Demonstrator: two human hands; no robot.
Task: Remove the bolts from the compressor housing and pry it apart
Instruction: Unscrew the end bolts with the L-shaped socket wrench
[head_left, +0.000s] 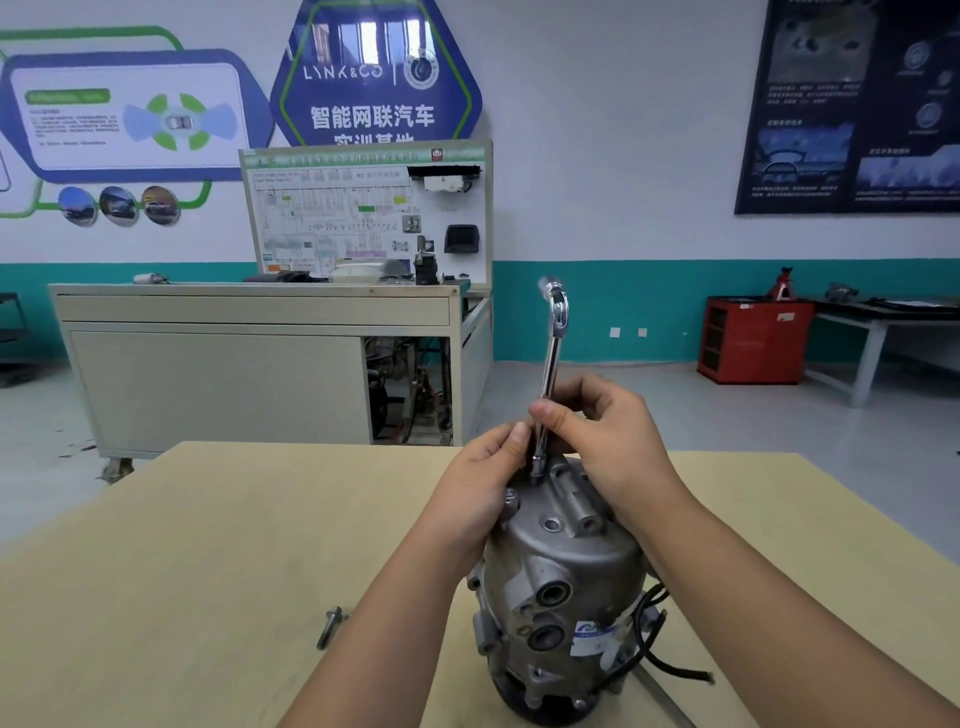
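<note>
A grey metal compressor (561, 582) stands upright on the wooden table (208, 545), with black cables at its right side. A chrome wrench (551, 358) stands nearly vertical with its lower end on a bolt at the housing's top. My right hand (597, 436) grips the wrench's lower shaft. My left hand (478, 493) curls round the upper left of the housing, its thumb against the wrench's lower end. A raised bolt head (511, 500) shows by my left fingers. One removed bolt (330, 626) lies on the table to the left of the compressor.
A thin metal rod (665, 696) lies on the table at the compressor's lower right. Beyond the table stands a beige training bench with a wiring panel (363, 218). A red cabinet (753, 338) and a grey workbench stand at the far right.
</note>
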